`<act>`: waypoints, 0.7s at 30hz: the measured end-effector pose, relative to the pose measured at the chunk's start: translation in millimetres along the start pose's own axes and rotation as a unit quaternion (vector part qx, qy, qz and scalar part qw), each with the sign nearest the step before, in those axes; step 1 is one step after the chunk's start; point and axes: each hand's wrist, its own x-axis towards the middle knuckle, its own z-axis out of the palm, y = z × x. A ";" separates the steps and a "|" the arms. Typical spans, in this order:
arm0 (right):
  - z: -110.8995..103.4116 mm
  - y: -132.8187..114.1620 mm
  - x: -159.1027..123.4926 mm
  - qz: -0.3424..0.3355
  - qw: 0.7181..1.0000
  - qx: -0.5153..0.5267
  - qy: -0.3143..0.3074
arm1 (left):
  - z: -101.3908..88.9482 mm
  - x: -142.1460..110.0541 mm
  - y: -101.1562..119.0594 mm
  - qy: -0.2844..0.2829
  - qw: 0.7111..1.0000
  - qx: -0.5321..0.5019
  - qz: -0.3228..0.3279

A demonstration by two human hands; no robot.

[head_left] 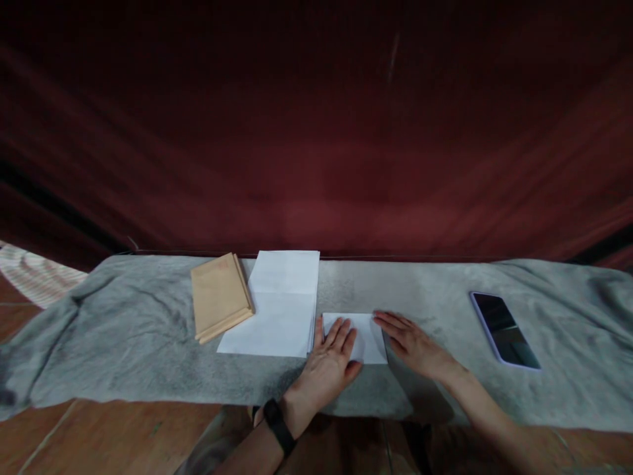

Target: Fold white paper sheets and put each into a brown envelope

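A small folded sheet of white paper (366, 340) lies flat on the grey cloth in front of me. My left hand (332, 359), with a dark band on its wrist, rests palm down on the paper's left part, fingers stretched out. At the paper's right edge, the fingertips of my right hand (408, 343) touch the upper corner, its fingers extended. Just left of the folded piece is a stack of larger white sheets (284, 323) with a crease across the top one. Part of the folded paper is hidden under my left hand.
Brown envelopes (221, 297) lie in a pile, overlapping the left side of the white sheets. A phone (504, 330) with a light purple case lies to the right on the grey cloth (138, 336). A dark red curtain (316, 165) hangs behind the covered surface.
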 end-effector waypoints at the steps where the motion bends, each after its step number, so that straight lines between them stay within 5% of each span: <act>1: -0.4 -1.8 -0.2 0.000 1.000 -0.003 0.005 | -1.9 -0.6 -0.2 -0.010 1.000 0.001 0.002; 6: -1.7 -5.9 -0.7 0.010 1.000 0.000 0.013 | -4.6 0.7 3.7 -0.061 0.998 0.011 0.023; 10: -1.0 -3.2 0.3 0.006 1.000 0.017 0.022 | -15.6 2.4 3.6 -0.042 0.999 -0.023 0.013; 15: -10.1 -11.3 6.1 0.027 0.995 0.085 0.042 | -36.2 8.5 -6.6 0.085 0.986 -0.135 -0.050; 21: -12.7 -37.1 17.7 0.149 0.956 0.250 0.024 | -42.6 22.0 -23.1 0.268 0.915 -0.282 -0.106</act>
